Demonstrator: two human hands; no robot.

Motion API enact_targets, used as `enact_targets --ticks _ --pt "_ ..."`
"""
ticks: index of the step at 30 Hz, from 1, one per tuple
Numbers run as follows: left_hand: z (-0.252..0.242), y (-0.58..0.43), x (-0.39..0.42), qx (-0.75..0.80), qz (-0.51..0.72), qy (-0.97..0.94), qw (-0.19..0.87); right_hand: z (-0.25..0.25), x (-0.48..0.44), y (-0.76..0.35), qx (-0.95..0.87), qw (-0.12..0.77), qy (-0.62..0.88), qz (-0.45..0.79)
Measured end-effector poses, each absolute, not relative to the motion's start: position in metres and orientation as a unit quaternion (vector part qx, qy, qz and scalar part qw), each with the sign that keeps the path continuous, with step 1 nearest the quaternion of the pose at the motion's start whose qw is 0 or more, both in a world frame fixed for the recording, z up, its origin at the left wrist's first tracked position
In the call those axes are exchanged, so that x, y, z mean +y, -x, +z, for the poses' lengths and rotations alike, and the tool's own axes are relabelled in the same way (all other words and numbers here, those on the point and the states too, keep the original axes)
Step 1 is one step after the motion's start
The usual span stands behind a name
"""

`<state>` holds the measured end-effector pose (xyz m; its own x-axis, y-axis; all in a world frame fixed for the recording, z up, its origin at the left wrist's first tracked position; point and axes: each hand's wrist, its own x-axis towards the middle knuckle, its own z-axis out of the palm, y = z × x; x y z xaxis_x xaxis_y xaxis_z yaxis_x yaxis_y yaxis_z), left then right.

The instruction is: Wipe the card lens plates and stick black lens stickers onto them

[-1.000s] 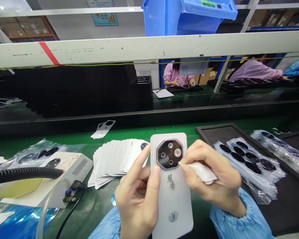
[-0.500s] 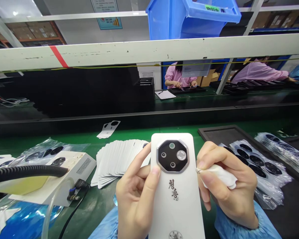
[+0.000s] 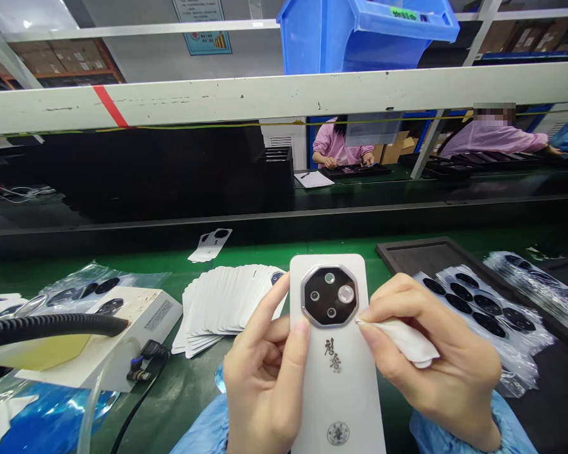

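A white phone back panel (image 3: 345, 391) stands upright before me, its octagonal black camera module (image 3: 330, 295) near the top and dark lettering below. My left hand (image 3: 269, 372) grips its left edge, thumb on the front face. A white cloth (image 3: 407, 337) is pinched in my right hand (image 3: 430, 353), with its tip at the lower right edge of the camera module. Behind my left fingers lies a fanned stack of white cards (image 3: 222, 302). Blue sleeves cover both wrists.
At right, bagged black camera pieces (image 3: 487, 309) lie by a dark tray (image 3: 416, 252). At left are a white box (image 3: 156, 315), a black corrugated hose (image 3: 52, 329) and blue film (image 3: 52, 422). Two loose cards (image 3: 211, 244) lie farther back. A co-worker (image 3: 343, 148) sits across the bench.
My right hand has moved left with the cloth, bringing its tip from beside the phone onto the camera module's rim. The phone has shifted and tilted slightly.
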<state>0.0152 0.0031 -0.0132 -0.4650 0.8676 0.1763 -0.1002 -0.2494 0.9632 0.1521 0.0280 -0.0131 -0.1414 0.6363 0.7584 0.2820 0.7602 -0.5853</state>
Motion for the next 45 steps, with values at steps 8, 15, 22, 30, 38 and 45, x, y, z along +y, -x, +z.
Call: enact_targets --ticks 8,15,22,30,38,45 --pt "-0.025 -0.021 0.003 0.479 0.695 -0.485 0.228 -0.018 0.025 -0.148 -0.814 0.467 0.344 0.013" --pt "-0.029 -0.024 -0.005 0.545 0.694 -0.441 0.167 -0.02 0.023 -0.146 -0.802 0.481 0.353 0.012" --pt "-0.02 -0.023 -0.003 0.533 0.699 -0.398 0.262 -0.016 0.023 -0.149 -0.758 0.558 0.331 0.071" --pt "-0.009 -0.018 0.0 0.511 0.676 -0.312 0.429 -0.01 0.021 -0.151 -0.689 0.629 0.312 0.179" --pt "-0.005 -0.018 0.0 0.508 0.663 -0.303 0.459 -0.011 0.017 -0.152 -0.686 0.631 0.31 0.189" --pt "-0.004 -0.019 0.001 0.503 0.662 -0.292 0.473 -0.009 0.017 -0.152 -0.7 0.623 0.308 0.164"
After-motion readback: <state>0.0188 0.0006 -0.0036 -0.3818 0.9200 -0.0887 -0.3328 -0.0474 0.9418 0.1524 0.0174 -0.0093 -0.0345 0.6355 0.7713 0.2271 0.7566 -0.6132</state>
